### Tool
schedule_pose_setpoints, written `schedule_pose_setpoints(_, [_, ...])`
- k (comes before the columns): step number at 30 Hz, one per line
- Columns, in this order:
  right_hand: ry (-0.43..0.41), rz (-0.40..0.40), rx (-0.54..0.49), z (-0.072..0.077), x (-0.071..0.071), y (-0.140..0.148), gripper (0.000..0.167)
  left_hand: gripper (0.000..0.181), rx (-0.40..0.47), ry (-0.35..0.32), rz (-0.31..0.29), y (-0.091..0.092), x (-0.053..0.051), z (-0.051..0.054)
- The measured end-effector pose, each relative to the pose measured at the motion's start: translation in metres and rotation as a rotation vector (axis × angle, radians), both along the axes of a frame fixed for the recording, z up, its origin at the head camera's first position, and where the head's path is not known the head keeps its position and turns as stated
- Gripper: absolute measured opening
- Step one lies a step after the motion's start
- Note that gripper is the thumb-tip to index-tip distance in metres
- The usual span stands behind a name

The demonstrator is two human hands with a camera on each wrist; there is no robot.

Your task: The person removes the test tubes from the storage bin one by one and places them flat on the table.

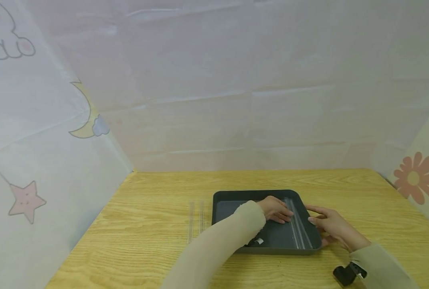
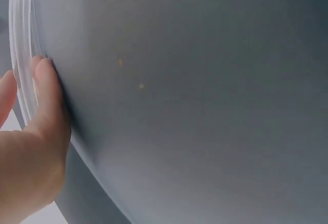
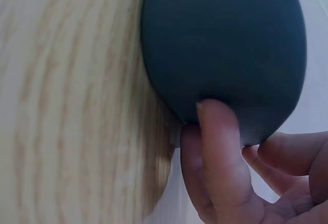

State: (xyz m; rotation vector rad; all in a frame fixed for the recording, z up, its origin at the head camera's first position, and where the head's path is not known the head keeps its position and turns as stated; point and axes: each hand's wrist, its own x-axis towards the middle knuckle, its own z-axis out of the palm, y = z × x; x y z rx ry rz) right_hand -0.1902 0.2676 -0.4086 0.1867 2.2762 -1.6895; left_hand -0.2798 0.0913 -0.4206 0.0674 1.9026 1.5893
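A dark grey tray [image 1: 272, 251] lies on the wooden table. Long clear plastic strips [image 1: 296, 228] run along the inside of its right part. My left hand [image 1: 276, 209] reaches into the tray from the left, with fingers fairly straight and fingertips at the strips. In the left wrist view, the clear strips [image 2: 23, 39] pass between the fingertips of the left hand [image 2: 38, 142]; a firm pinch does not show. My right hand [image 1: 331, 226] holds the tray's right side at the rim. The right wrist view shows fingers [image 3: 220, 142] against the tray's outer wall [image 3: 225, 44].
More clear strips [image 1: 191, 222] lie on the wooden table [image 1: 146, 224] left of the tray, partly behind the left sleeve [image 1: 221, 241]. A printed sheet [image 1: 250, 100] hangs at the back and sides. A black device [image 1: 346, 275] is strapped at the right wrist.
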Motion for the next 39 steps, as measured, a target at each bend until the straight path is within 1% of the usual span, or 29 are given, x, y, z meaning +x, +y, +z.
schedule_pose_setpoints(2, [0.0,0.003,0.0,0.0,0.0,0.0,0.058,0.036,0.015,-0.014,0.002,-0.002,0.0,0.0])
schedule_pose_setpoints(5, [0.007,0.015,-0.002,-0.001,0.0,0.0,0.058,0.04,0.036,-0.034,-0.011,-0.007,0.0,0.002])
schedule_pose_setpoints(8, [0.02,0.025,-0.005,-0.002,0.0,0.001,0.058,0.042,0.063,-0.051,-0.023,-0.014,0.0,0.007])
schedule_pose_setpoints(15, [0.05,0.021,0.008,-0.004,0.002,0.001,0.058,0.044,0.132,-0.084,-0.054,-0.028,-0.002,0.017])
schedule_pose_setpoints(22, [0.068,0.043,0.012,-0.002,0.004,0.001,0.058,0.046,0.165,-0.06,-0.064,-0.04,-0.001,0.024])
schedule_pose_setpoints(26, [0.067,0.052,0.008,-0.002,0.004,0.001,0.058,0.048,0.175,-0.046,-0.053,-0.048,0.001,0.028])
schedule_pose_setpoints(29, [0.061,0.04,0.006,-0.001,0.004,0.001,0.058,0.049,0.187,-0.042,-0.042,-0.053,0.002,0.031])
schedule_pose_setpoints(35, [0.047,0.021,0.017,0.0,0.002,0.001,0.057,0.05,0.197,-0.006,-0.059,-0.064,0.005,0.037])
schedule_pose_setpoints(39, [0.042,0.016,0.016,-0.001,0.002,0.001,0.057,0.052,0.206,0.0,-0.079,-0.071,0.004,0.041])
